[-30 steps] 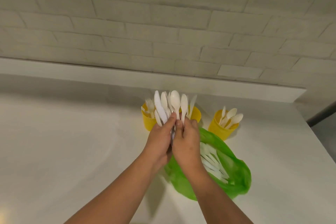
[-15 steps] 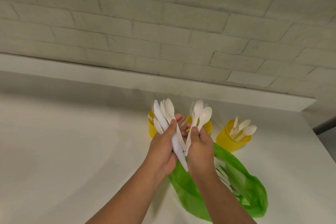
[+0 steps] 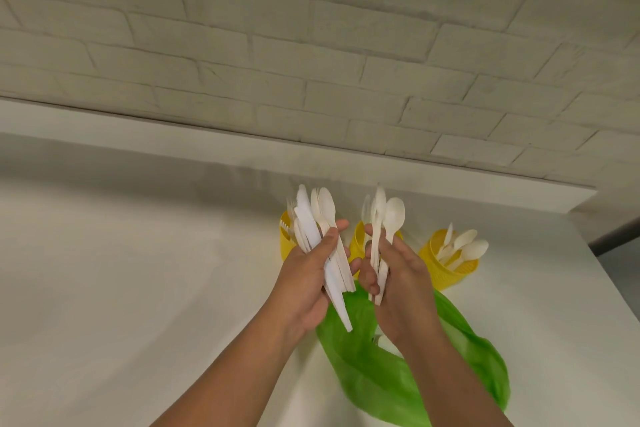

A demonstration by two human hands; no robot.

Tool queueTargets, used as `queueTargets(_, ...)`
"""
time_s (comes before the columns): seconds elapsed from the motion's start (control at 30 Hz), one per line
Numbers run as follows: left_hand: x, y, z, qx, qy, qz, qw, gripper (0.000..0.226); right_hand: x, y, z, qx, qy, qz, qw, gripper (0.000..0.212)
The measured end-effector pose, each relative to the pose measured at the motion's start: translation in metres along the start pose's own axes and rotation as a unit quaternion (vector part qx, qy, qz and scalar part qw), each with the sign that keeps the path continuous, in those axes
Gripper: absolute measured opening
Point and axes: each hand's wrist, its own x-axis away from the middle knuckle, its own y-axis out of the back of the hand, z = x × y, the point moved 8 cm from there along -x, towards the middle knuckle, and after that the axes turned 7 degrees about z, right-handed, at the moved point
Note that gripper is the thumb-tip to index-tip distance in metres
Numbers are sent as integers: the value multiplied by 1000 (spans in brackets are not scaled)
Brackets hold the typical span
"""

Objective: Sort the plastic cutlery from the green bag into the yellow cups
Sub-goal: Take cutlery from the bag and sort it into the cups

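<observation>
My left hand grips a mixed bundle of white cutlery, with a knife and spoons sticking up. My right hand holds a few white spoons upright, apart from the left bundle. Three yellow cups stand behind my hands: the left cup holds forks, the middle cup is mostly hidden, and the right cup holds spoons. The green bag lies on the white table under my wrists, its contents mostly hidden.
A white table runs to a raised white ledge below a pale brick wall. The table's right edge lies beyond the right cup, with dark floor past it.
My hands have drawn apart, splitting the one bundle in two: spoons went right with my right hand, and the rest stayed in my left.
</observation>
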Motion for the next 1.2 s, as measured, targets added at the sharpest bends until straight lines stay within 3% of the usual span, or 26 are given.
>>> queueTargets(0.27, 1, 0, -1, -64, -3, -16, 998, 21, -3, -1, 5, 72, 4, 40, 997, 29)
queueTargets(0.5, 1, 1, -2, -59, 1, -18, 998, 22, -7, 1, 2, 59, 17, 36, 997, 33)
queueTargets(0.6, 2, 0, 0, -49, 1, -7, 999, 23, -8, 2, -5, 44, -6, 29, 999, 22)
queueTargets(0.73, 2, 4, -4, -132, -26, -32, 990, 19, -9, -6, -8, 124, -50, 49, 990, 16)
queueTargets(0.83, 3, -1, -3, -166, -20, -22, 986, 18, -9, -13, -6, 182, -20, 67, 981, 18)
queueTargets(1.03, 1, -13, 4, -101, 29, 11, 994, 25, -6, -17, -4, 76, -38, 113, 990, 17)
queueTargets(1.2, 2, -16, 9, -91, 40, 14, 995, 24, -11, 1, -9, 129, -5, 83, 988, 18)
